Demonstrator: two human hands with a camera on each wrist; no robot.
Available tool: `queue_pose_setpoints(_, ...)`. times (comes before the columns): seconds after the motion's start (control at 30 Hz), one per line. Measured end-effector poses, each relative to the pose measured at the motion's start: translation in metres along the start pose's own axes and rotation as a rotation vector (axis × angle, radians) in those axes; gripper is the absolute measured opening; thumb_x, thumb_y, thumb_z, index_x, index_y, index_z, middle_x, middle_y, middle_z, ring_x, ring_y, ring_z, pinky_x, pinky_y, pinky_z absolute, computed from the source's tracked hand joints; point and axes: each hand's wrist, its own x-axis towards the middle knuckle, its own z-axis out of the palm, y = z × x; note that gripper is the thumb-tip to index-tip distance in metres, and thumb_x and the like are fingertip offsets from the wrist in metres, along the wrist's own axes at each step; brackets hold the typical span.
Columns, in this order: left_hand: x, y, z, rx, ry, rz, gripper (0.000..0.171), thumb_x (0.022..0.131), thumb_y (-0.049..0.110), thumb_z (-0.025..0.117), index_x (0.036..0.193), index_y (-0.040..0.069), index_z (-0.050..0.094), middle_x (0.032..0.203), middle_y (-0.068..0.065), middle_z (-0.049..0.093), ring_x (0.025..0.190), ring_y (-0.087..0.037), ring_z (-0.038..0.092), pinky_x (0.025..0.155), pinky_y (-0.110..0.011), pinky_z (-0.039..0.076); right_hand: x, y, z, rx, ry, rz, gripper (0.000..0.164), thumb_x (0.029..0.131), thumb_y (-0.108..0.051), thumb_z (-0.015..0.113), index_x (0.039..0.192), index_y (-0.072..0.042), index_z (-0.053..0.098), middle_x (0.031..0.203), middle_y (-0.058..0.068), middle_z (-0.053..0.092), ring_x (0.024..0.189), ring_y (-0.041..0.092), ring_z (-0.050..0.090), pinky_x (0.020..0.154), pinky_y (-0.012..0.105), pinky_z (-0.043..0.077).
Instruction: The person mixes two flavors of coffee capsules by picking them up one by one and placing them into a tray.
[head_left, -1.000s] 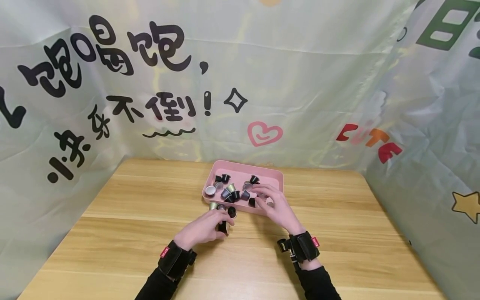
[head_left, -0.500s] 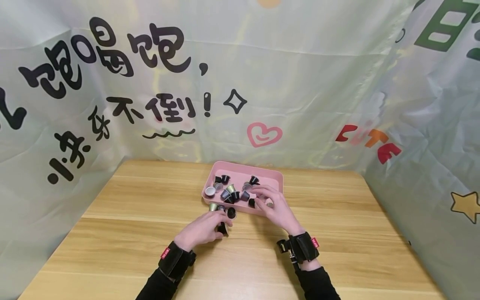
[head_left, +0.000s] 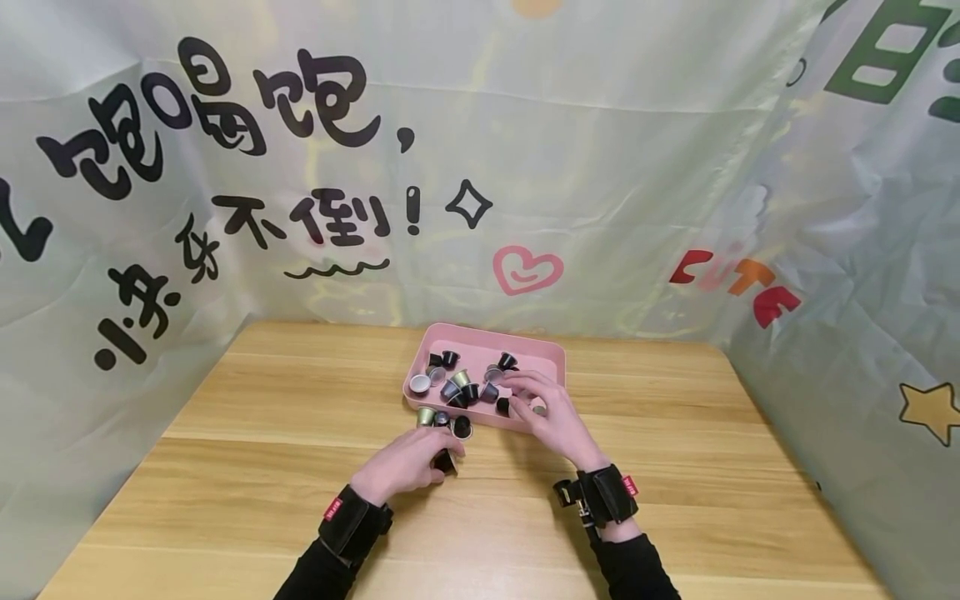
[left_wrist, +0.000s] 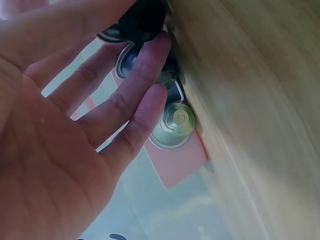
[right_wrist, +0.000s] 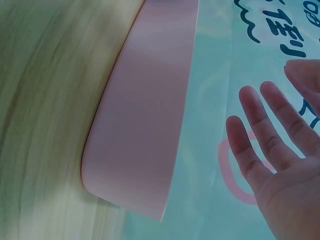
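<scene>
At the table's middle, my left hand point(head_left: 401, 461) pinches a black coffee capsule point(head_left: 445, 462) between thumb and fingers. Just beyond its fingertips, outside the tray, stand a gold-green capsule point(left_wrist: 179, 120), a grey capsule point(head_left: 442, 419) and a black one point(head_left: 462, 427) with a silvery rim. My right hand point(head_left: 551, 414) hovers over the right part of the pink tray point(head_left: 543, 348), fingers loosely spread, holding nothing that I can see; its palm shows in the right wrist view, where the thumb side is cut off. Several black, grey, gold and white-lidded capsules point(head_left: 450, 390) lie scattered in the tray.
The tray rests at the back of the wooden table point(head_left: 637, 433), close to a printed fabric backdrop point(head_left: 600, 183). Fabric also hangs along the right side. Each wrist wears a black camera band point(head_left: 607, 493).
My left hand and the black capsule in it have shifted slightly towards me and to the left. The right hand stays over the tray, nearly still.
</scene>
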Motion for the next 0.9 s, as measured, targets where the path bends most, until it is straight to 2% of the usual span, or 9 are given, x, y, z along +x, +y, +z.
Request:
queue_pose_setpoints(0.2,-0.0021,0.0006,0.0004,0.027,-0.005,0.015,0.037,0.074,-0.001,0.082,0.107,0.013,0.072,0.115,-0.003,0.073,0.108,-0.02,0.067,0.099,-0.038,0.055,-0.0004,0.0018,0.0013,0.001,0.005,-0.005,0.028,0.092,0.001,0.066,0.119,-0.006,0.071,0.124,0.016,0.069,0.093,0.021,0.067,0.078,0.023,0.058)
queue_pose_setpoints(0.37,-0.0038,0.0005,0.0004,0.029,-0.01,0.028,0.039,0.07,-0.007,0.08,0.104,0.012,0.072,0.114,-0.003,0.073,0.108,-0.021,0.067,0.097,-0.038,0.056,-0.0009,0.0013,0.0011,0.008,0.007,0.014,0.027,0.093,0.0,0.066,0.119,-0.006,0.071,0.125,0.016,0.069,0.093,0.021,0.067,0.078,0.022,0.057)
queue_pose_setpoints(0.57,-0.0031,-0.001,0.0022,0.018,-0.015,0.038,0.04,0.069,-0.011,0.076,0.103,0.011,0.072,0.11,-0.002,0.073,0.105,-0.02,0.068,0.097,-0.035,0.057,-0.0017,0.0007,0.0008,0.019,0.003,0.037,0.027,0.094,0.0,0.066,0.12,-0.007,0.071,0.125,0.015,0.069,0.093,0.022,0.067,0.077,0.021,0.057)
queue_pose_setpoints(0.9,-0.0038,-0.001,0.004,0.035,-0.022,0.008,0.036,0.073,-0.009,0.077,0.102,0.01,0.072,0.111,-0.002,0.072,0.108,-0.022,0.066,0.098,-0.038,0.056,-0.0022,-0.0004,0.0003,0.032,0.003,0.049,0.025,0.095,-0.003,0.065,0.119,-0.008,0.071,0.123,0.012,0.07,0.091,0.021,0.067,0.074,0.02,0.057)
